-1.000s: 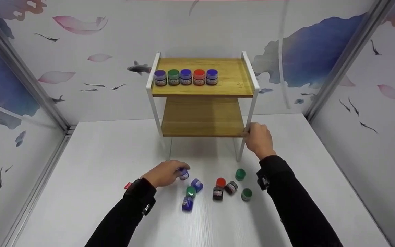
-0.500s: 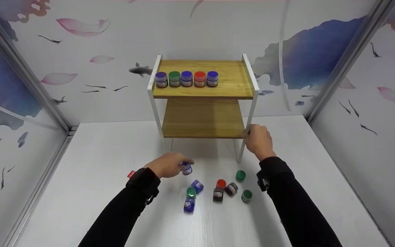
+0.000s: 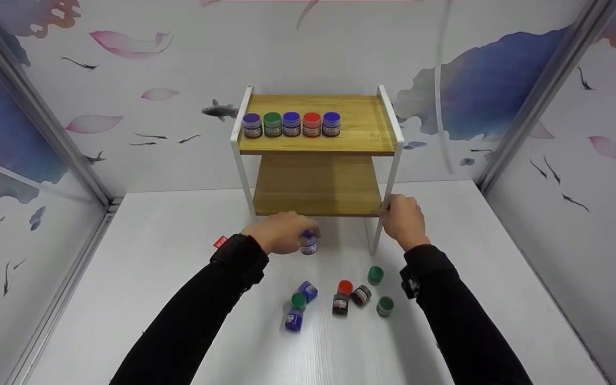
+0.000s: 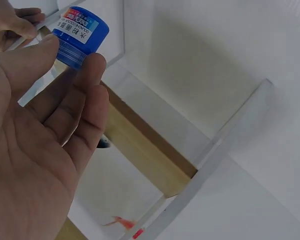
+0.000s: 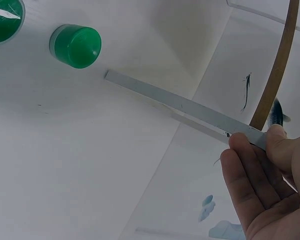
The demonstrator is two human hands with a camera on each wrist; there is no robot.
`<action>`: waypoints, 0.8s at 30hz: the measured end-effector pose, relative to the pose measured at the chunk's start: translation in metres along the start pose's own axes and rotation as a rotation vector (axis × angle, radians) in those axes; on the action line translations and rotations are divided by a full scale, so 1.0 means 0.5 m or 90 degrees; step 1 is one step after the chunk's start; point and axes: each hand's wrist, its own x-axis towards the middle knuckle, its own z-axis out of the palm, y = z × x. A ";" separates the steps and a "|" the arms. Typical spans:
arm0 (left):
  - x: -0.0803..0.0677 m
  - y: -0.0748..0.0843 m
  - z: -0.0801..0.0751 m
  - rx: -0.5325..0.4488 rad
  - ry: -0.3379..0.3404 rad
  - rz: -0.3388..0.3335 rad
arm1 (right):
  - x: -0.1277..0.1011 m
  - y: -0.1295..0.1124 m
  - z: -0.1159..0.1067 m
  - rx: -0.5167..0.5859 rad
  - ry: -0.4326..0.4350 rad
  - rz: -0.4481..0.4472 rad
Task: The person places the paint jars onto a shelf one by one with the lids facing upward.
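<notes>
Between thumb and fingertips, my left hand (image 3: pixel 281 232) pinches a blue gouache paint jar (image 3: pixel 309 247) in front of the lower shelf. The left wrist view shows the fingers at the lid end of the jar (image 4: pixel 87 30), its white label facing the camera. My right hand (image 3: pixel 404 220) grips the right front leg of a two-tier wooden shelf rack (image 3: pixel 364 123), level with the lower board. In the right wrist view, thumb and fingers close around the white leg (image 5: pixel 185 105). Several paint jars (image 3: pixel 312 124) with purple, green, blue and red lids stand in a row on the upper board.
Loose on the white table (image 3: pixel 179 240) are two blue jars (image 3: pixel 294 320) with a green-lidded jar (image 3: pixel 298 301) between them. Right of them lie a red-lidded jar (image 3: pixel 345 287), dark jars (image 3: pixel 340 305) and green jars (image 3: pixel 385 306). Patterned walls enclose the table.
My left hand has lifted the blue paint jar off the table area and carried it forward and right, toward the rack. The right hand keeps its hold on the leg.
</notes>
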 end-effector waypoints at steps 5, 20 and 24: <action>-0.002 0.024 -0.036 0.031 -0.001 0.001 | 0.001 0.003 0.002 0.005 0.003 -0.006; 0.007 0.105 -0.131 0.078 0.030 0.060 | 0.003 0.001 -0.002 0.009 -0.009 0.013; -0.003 0.130 -0.163 0.104 0.047 0.066 | 0.003 0.000 -0.002 0.001 -0.011 0.016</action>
